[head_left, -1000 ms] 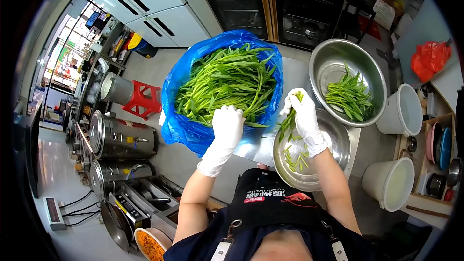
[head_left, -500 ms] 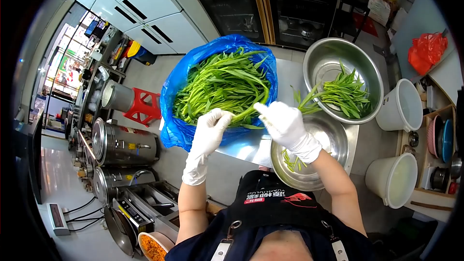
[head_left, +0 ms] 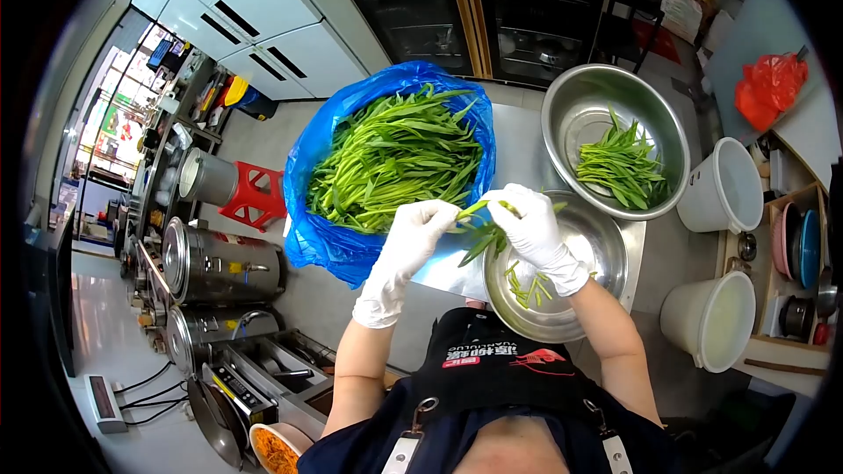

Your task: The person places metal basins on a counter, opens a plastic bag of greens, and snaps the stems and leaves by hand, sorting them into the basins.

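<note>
My left hand (head_left: 416,233), in a white glove, pinches one end of some green stems (head_left: 474,211) at the front edge of the blue bag (head_left: 303,233). The other part of those stems is gripped by my gloved right hand (head_left: 527,226), with leaves hanging below the fingers. A large heap of leafy greens (head_left: 395,158) fills the bag. Beneath my right hand, a shallow steel bowl (head_left: 606,254) holds short cut stem pieces (head_left: 529,288). Behind it, a deeper steel basin (head_left: 562,114) contains a bunch of leafy tops (head_left: 622,165).
A metal table (head_left: 518,136) carries the bag and bowls. Two white buckets (head_left: 724,189) stand at the right. On the left are a red stool (head_left: 255,196) and steel pots (head_left: 224,259). Refrigerators (head_left: 255,0) and a dark glass cabinet (head_left: 544,0) stand behind.
Both hands have drawn close together around the stems. Earlier, my left hand was at the bag's greens and my right hand held stems over the shallow bowl. The view has shifted slightly.
</note>
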`<move>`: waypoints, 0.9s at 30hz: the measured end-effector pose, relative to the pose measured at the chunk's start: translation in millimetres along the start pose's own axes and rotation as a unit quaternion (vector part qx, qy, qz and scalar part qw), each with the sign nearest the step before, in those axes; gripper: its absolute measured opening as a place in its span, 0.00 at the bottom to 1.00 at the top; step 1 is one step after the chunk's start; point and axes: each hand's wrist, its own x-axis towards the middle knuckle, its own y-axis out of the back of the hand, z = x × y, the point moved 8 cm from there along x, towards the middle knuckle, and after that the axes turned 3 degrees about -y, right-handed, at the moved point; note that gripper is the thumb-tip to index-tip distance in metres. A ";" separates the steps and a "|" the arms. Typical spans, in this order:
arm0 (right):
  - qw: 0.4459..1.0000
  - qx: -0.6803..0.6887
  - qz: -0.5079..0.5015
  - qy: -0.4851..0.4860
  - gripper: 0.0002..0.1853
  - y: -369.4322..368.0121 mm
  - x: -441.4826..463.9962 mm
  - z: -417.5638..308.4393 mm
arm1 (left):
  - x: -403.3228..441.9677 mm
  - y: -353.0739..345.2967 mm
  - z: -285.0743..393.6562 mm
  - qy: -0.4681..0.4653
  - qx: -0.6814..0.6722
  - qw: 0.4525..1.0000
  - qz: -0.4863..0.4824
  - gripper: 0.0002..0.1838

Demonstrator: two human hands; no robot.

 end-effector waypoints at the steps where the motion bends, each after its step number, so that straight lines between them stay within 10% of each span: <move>1: 0.999 0.046 0.021 -0.012 0.07 8.4 -2.0 4.1 | 1.1 -8.0 -0.8 0.009 0.005 1.000 -0.008 0.12; 6: 0.963 0.088 0.224 -0.121 0.09 130.9 0.2 41.7 | -3.0 -54.4 -58.9 -0.010 -0.010 0.997 -0.077 0.17; 9: 0.954 0.085 0.280 -0.069 0.09 184.6 -5.1 31.6 | -21.7 -91.0 -42.5 0.003 0.285 0.947 -0.149 0.16; 13: 0.966 0.077 0.246 0.014 0.08 207.7 -12.0 35.9 | -11.6 -11.3 -7.7 -0.230 0.254 0.927 0.150 0.14; 17: 0.962 0.176 0.203 -0.049 0.09 185.2 -16.7 69.5 | -17.4 126.1 30.6 -0.298 0.442 0.729 0.429 0.03; 20: 0.963 0.220 0.148 -0.058 0.09 150.4 -14.5 76.2 | 18.0 197.1 -3.8 -0.035 0.466 0.824 0.321 0.11; 22: 0.962 0.231 0.126 -0.077 0.09 129.7 -11.2 78.7 | 30.6 203.7 -18.0 -0.009 0.420 0.874 0.244 0.10; 27: 0.956 0.263 0.098 -0.080 0.11 100.4 -4.2 74.8 | 30.6 185.2 11.7 -0.166 0.544 0.770 0.290 0.06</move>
